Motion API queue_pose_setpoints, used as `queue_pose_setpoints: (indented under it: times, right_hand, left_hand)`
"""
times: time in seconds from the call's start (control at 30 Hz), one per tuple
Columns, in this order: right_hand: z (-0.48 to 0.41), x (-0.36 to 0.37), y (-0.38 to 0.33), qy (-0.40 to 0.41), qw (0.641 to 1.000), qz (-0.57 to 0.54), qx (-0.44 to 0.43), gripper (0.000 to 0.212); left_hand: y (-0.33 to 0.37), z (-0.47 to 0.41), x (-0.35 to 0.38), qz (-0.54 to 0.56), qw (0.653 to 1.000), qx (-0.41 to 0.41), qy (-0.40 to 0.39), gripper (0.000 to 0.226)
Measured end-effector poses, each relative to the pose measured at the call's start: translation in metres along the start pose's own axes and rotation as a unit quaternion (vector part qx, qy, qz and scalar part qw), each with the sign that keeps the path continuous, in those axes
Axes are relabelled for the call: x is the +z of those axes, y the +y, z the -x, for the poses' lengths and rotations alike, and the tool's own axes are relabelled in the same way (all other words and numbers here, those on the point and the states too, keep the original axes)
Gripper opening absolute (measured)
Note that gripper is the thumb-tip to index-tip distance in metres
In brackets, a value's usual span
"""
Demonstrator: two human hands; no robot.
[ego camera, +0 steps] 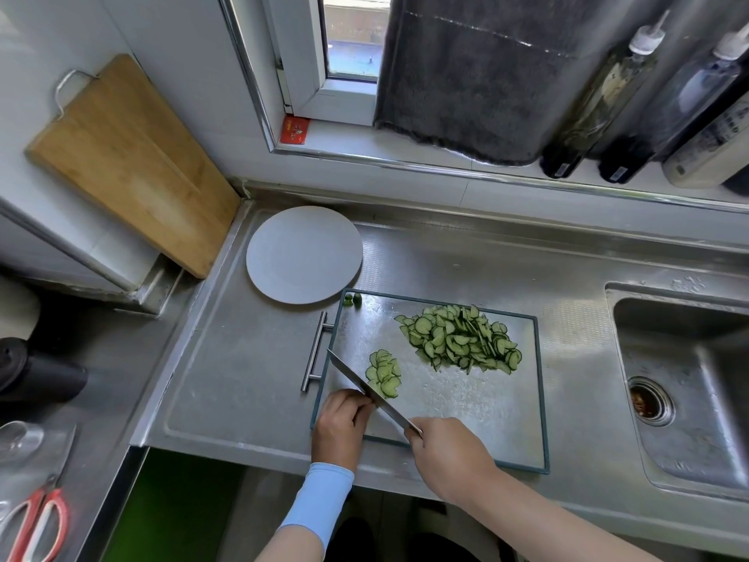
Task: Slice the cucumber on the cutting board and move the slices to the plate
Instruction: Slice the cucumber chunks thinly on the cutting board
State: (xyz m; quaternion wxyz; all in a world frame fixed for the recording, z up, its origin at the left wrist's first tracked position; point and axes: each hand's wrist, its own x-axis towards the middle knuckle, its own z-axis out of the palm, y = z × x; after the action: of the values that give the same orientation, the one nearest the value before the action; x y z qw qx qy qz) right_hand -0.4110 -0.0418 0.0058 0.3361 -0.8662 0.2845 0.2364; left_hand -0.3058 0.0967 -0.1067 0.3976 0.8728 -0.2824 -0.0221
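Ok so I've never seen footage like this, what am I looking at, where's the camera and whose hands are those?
No machine here: this is one picture from a wide-angle camera worn on a person's head, looking down at their own hands. The right hand grips a knife over a metal cutting board on a steel counter. The left hand is curled against the blade; whether it holds anything is hidden. On the board lie a large heap of cucumber slices and a smaller heap by the blade. The white plate behind has no slices yet. A sink is on the right.
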Motion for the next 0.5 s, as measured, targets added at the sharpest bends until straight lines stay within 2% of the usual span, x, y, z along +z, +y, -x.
queue_pose_setpoints:
  times: [0.3,0.37,0.5]
  right_hand:
    - [-0.005,0.002,-0.005,-0.004,1.0,-0.005,0.006,0.035]
    - [-0.008,0.002,-0.006,-0.007,1.0,-0.011,0.009,0.033]
    - [-0.014,0.006,-0.007,-0.014,1.0,-0.022,0.017,0.033]
  left_hand:
    - [-0.001,0.0,0.002,0.006,1.0,0.007,0.013,0.004]
    - [-0.001,0.0,0.002,-0.001,1.0,0.003,0.005,0.011]
    - [0.0,-0.001,0.001,-0.003,1.0,0.006,0.003,0.013]
